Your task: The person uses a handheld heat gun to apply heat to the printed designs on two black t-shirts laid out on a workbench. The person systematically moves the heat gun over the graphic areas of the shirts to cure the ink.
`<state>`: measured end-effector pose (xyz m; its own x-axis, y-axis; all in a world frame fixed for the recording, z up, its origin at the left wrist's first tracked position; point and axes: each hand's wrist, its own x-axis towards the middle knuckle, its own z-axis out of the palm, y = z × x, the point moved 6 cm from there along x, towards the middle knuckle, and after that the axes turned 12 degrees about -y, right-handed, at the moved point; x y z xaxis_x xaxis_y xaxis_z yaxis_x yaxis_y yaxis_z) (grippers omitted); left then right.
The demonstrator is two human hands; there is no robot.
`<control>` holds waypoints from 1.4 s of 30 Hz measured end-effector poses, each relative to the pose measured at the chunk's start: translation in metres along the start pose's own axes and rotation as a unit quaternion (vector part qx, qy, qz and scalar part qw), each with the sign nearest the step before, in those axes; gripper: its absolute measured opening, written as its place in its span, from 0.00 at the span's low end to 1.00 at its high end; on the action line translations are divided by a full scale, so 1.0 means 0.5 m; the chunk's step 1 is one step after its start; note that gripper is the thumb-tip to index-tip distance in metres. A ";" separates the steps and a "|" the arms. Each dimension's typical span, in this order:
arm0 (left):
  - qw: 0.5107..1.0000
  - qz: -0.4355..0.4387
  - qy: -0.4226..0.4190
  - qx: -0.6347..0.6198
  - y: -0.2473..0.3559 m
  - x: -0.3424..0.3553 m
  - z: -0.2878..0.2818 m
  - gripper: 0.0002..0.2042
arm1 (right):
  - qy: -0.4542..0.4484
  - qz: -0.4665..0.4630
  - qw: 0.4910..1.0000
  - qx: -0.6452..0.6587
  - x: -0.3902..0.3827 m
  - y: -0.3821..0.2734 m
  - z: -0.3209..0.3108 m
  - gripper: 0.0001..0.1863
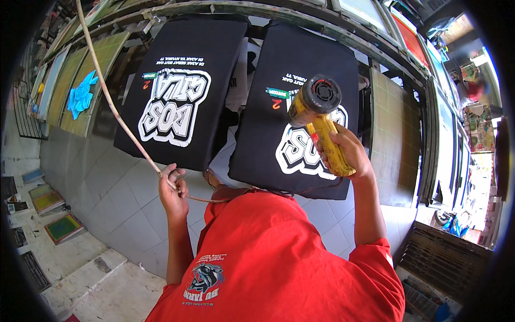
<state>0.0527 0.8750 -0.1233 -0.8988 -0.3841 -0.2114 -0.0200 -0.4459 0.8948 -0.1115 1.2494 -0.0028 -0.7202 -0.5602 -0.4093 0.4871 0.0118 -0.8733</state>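
My right hand (348,152) is wrapped round the yellow handle of a heat gun (327,142), whose round dark vented end faces up. The heat gun is over a black T-shirt (303,56) with a white, green and orange print, stretched on a board; it hides part of that print. To the left lies a second black T-shirt (196,43) on its own board, with a similar print fully in sight. Near its lower edge my left hand (174,188) has its fingers curled round a pale cable (122,121), which runs up to the top left and back past my waist.
A crumpled blue cloth (82,95) lies on a yellowish screen frame (99,64) at the left. Another flat board (394,139) stands right of the shirts. Wooden rails run along the far side. Small framed screens (63,227) lie on the pale ledge at lower left.
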 end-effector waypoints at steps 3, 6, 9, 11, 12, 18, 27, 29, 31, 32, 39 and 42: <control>1.000 0.003 -0.007 0.002 0.002 -0.001 0.006 0.21 | -0.010 0.021 1.000 -0.011 -0.010 0.002 0.004 0.22; 1.000 0.004 -0.008 0.005 -0.001 0.000 0.003 0.21 | 0.003 0.015 1.000 -0.022 -0.015 0.003 0.008 0.22; 1.000 -0.002 -0.004 0.002 -0.004 0.000 0.005 0.21 | -0.018 0.016 0.999 -0.029 -0.019 0.009 0.003 0.22; 1.000 0.004 -0.010 0.006 -0.003 0.000 0.004 0.22 | -0.033 0.020 0.999 -0.028 -0.020 0.013 0.002 0.22; 1.000 0.008 -0.014 0.008 -0.003 0.000 0.004 0.22 | -0.032 0.021 0.999 -0.025 -0.022 0.014 0.002 0.22; 1.000 0.002 0.000 0.006 -0.002 -0.003 0.013 0.21 | -0.033 0.023 0.999 -0.032 -0.026 0.020 0.003 0.25; 1.000 0.003 -0.010 0.005 -0.006 -0.009 0.011 0.21 | -0.061 0.030 0.997 -0.042 -0.037 0.028 0.002 0.26; 1.000 0.005 -0.010 0.005 -0.005 -0.009 0.013 0.21 | -0.055 0.026 0.998 -0.035 -0.041 0.030 -0.001 0.27; 1.000 0.007 -0.010 0.005 -0.003 -0.011 0.015 0.21 | -0.021 0.008 0.999 -0.036 -0.044 0.026 0.002 0.28; 1.000 0.008 -0.010 0.005 -0.002 -0.013 0.015 0.21 | -0.035 0.014 0.998 -0.044 -0.044 0.027 0.003 0.27; 1.000 0.010 -0.005 0.009 -0.003 -0.021 0.011 0.21 | -0.051 0.018 0.996 -0.064 -0.053 0.029 0.003 0.26; 1.000 -0.003 -0.020 0.004 -0.007 -0.023 0.007 0.21 | -0.067 0.035 0.995 -0.071 -0.059 0.031 0.004 0.25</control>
<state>0.0618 0.8837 -0.1224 -0.9151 -0.3489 -0.2022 -0.0295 -0.4420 0.8965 -0.0814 1.2645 -0.0039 -0.6101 -0.6592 -0.4396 0.4518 0.1664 -0.8765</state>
